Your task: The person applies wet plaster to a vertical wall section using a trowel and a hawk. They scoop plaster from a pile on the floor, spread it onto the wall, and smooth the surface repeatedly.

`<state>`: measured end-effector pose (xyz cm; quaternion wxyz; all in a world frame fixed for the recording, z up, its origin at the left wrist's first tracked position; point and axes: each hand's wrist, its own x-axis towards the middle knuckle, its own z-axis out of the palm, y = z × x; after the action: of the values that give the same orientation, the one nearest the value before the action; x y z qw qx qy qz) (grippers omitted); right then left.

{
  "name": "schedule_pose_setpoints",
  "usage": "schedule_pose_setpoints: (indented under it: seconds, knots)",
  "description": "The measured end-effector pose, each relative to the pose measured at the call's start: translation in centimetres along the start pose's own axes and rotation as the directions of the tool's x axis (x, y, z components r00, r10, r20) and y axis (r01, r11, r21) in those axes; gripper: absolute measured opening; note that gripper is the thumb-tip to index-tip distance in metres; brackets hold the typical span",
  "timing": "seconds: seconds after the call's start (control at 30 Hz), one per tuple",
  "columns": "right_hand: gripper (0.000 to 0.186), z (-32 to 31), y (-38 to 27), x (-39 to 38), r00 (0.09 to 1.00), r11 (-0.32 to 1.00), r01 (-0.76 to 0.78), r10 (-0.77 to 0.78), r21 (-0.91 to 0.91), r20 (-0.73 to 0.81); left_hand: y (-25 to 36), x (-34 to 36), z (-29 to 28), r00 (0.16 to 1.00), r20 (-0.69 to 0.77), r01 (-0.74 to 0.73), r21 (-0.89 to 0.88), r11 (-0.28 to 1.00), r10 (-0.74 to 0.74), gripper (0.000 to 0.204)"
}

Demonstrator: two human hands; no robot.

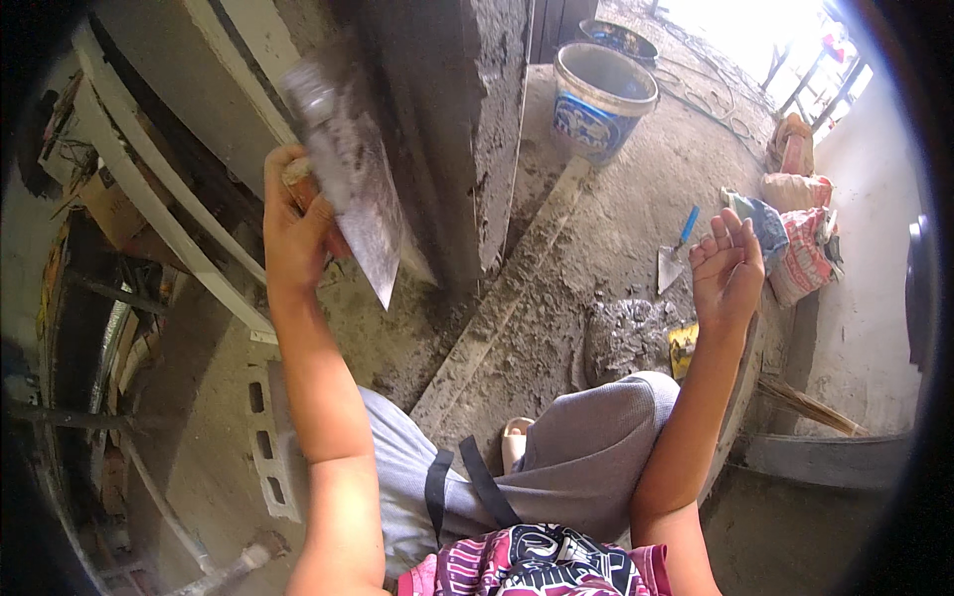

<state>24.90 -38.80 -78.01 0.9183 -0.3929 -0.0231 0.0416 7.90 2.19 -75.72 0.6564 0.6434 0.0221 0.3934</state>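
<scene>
From where I watch, the person crouches on the floor, knees up in grey shorts. My left hand has its fingers wrapped round the wooden handle of a trowel; the steel blade is smeared with grey mortar and blurred, its pointed end down, lying against or just beside the face of the column. Whether the blade actually touches the surface I cannot tell. My right hand is held up, palm open, fingers spread wide and holding nothing.

As for progress, I judge the plastering is under way but not finished: the column face by the blade looks rough and lumpy, dark and wet, with ragged mortar along its corner, so smoothing is left to do. A heap of mixed mortar lies on the floor near my right knee, so there is material left to apply.

A long wooden batten runs across the floor from the column base. Beyond the heap lies a small pointing trowel with a blue handle, and next to it some filled sacks against the wall. Farther off stands 1 bucket, grey inside, with a 2nd one behind it.
</scene>
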Motion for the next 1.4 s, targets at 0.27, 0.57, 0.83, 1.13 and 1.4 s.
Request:
schedule_pose_setpoints:
  seconds: [0.27,0.57,0.83,1.13,1.4]
  knots:
    - [0.028,2.3,2.7,1.7,0.999,0.999,-0.049,0.048,-0.003,-0.023,1.1,4.0,3.5,0.951,-0.272,-0.199,-0.184,0.963,0.145,0.035]
    - [0.028,4.1,4.7,2.3,0.994,0.994,-0.11,0.111,0.015,-0.007,2.6,4.6,7.0,0.987,-0.136,-0.111,-0.165,0.98,0.089,0.029]
    - [0.028,3.3,4.0,2.4,0.996,0.996,-0.09,0.09,-0.01,-0.014,2.8,5.0,5.8,0.951,-0.135,-0.283,-0.028,0.959,0.277,0.029]
    - [0.027,3.8,3.9,2.2,0.997,0.997,-0.073,0.072,-0.014,-0.032,2.9,6.4,4.3,0.955,-0.2,-0.217,0.035,0.976,0.219,0.028]
    - [0.03,1.7,2.1,3.2,0.996,1.0,-0.008,0.008,-0.005,-0.087,6.2,6.6,6.9,0.98,-0.101,-0.184,-0.152,0.971,0.17,0.026]
